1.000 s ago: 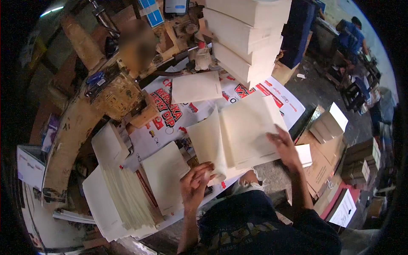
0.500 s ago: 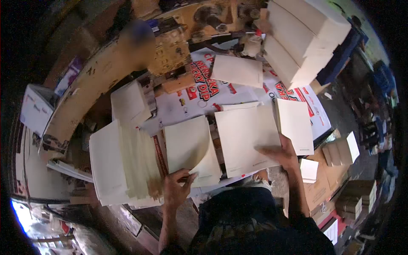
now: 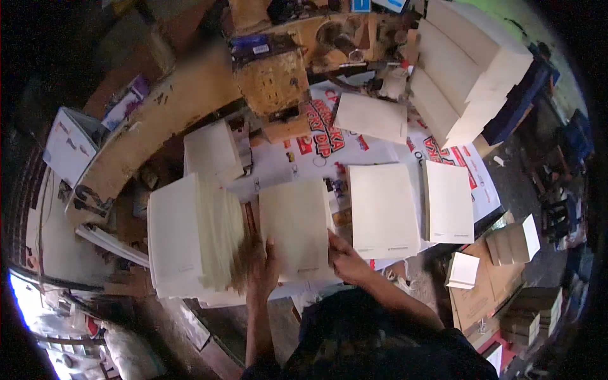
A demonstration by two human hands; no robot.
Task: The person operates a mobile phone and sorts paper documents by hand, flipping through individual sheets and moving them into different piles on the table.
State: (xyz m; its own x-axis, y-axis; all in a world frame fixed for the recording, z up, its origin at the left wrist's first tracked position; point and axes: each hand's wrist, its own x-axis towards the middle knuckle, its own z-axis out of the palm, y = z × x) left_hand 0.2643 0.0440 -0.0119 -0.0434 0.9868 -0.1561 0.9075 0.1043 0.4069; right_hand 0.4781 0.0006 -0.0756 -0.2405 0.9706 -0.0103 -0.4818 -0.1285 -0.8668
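Observation:
My left hand point(image 3: 261, 269) is smeared by motion. It lies at the lower left edge of a cream printed sheet point(image 3: 292, 225) on the middle stack, beside a pile of fanned, overlapping sheets point(image 3: 218, 237). On the opposite side, my right hand point(image 3: 348, 261) has its fingers closed around that sheet's lower right edge. To the right of it lie a neat stack of cream sheets point(image 3: 383, 209) and a narrower stack point(image 3: 448, 202), both with small print near the bottom. A whitish stack point(image 3: 174, 234) sits at the far left, beside the fanned sheets.
A printed banner point(image 3: 278, 168) covers the table under the stacks. Another cream stack point(image 3: 372, 117) lies farther back, near tall paper blocks point(image 3: 468, 57). A worn wooden block point(image 3: 271, 82) stands at the back. Cardboard point(image 3: 475, 297) with smaller paper blocks is at the lower right.
My right hand has left the stack on the right and moved left to the middle stack's right edge. The middle sheet's curled corner now lies flatter. The view has shifted slightly.

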